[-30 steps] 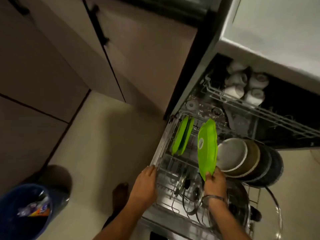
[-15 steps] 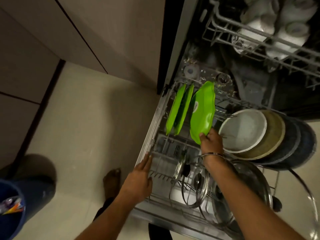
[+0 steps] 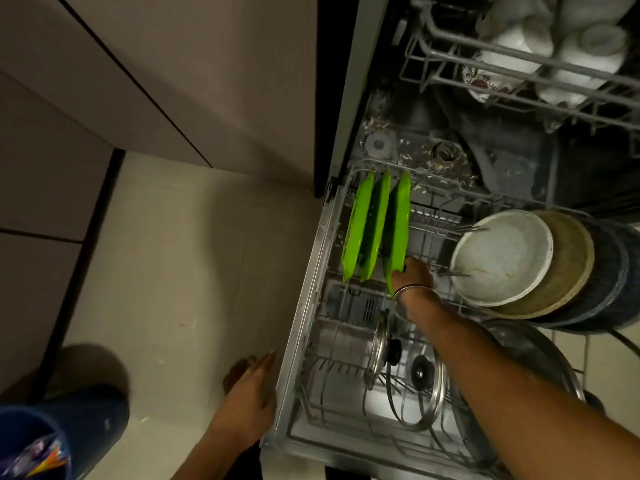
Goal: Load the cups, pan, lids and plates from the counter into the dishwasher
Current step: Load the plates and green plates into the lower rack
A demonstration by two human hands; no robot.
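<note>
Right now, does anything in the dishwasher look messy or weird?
Yes. The dishwasher floor behind the green plates is littered with pale crumbs and flecks, mostly around the round drain. The plates themselves stand neatly on edge.

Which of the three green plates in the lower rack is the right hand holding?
The rightmost green plate, nearest the round plates. The right hand grips its lower edge; the other two green plates stand untouched.

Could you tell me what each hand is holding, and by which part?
The right hand grips the third green plate by its near lower edge; the left hand holds nothing.
</note>
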